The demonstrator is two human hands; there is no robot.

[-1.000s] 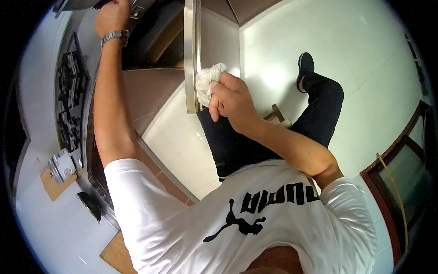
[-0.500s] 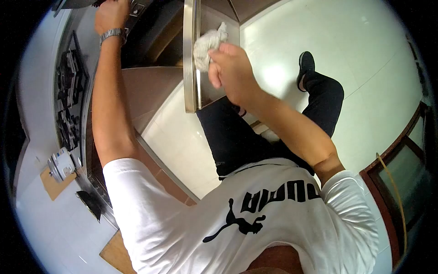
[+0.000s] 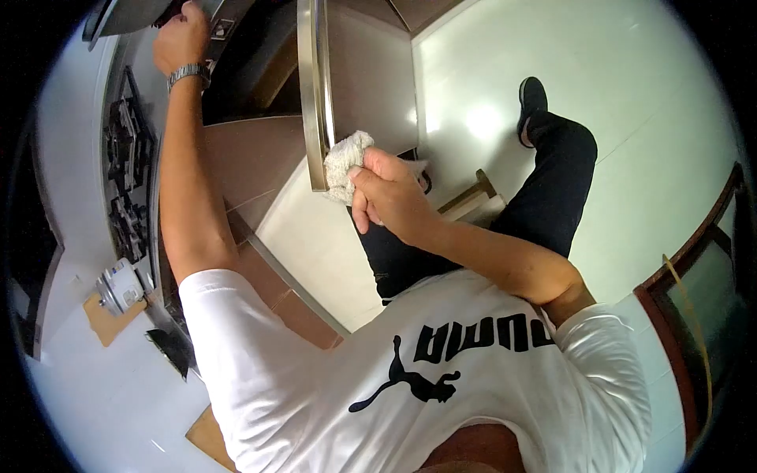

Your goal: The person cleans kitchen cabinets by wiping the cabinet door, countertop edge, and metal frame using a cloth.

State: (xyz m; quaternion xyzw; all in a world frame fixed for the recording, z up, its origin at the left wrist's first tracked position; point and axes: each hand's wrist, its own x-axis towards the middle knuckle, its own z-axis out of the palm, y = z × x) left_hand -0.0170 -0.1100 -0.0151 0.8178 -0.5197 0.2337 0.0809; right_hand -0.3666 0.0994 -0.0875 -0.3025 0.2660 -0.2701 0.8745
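Glossy pale floor [image 3: 631, 197] spreads across the upper right of the frame. Near the centre, the right hand [image 3: 394, 197] pinches a bunched, off-white textured cloth [image 3: 344, 165] between thumb and curled fingers, against the lower end of a long, shiny metal edge [image 3: 313, 94] on an open brown panel [image 3: 371, 79]. At upper left, the left hand [image 3: 181, 39] is curled beside a dark object; whether it grips that is unclear. Farther left are black metal burner grates [image 3: 126, 150].

The cloth could slip off the edge's end, as it sits right there, and the bare fingers could then scrape the metal. Sideways pressure might also swing the panel, if it is hinged, towards the black-trousered leg [image 3: 386, 252] below.

Compared with half a second ago, the cloth sits lower on the edge, and the edge appears farther left.
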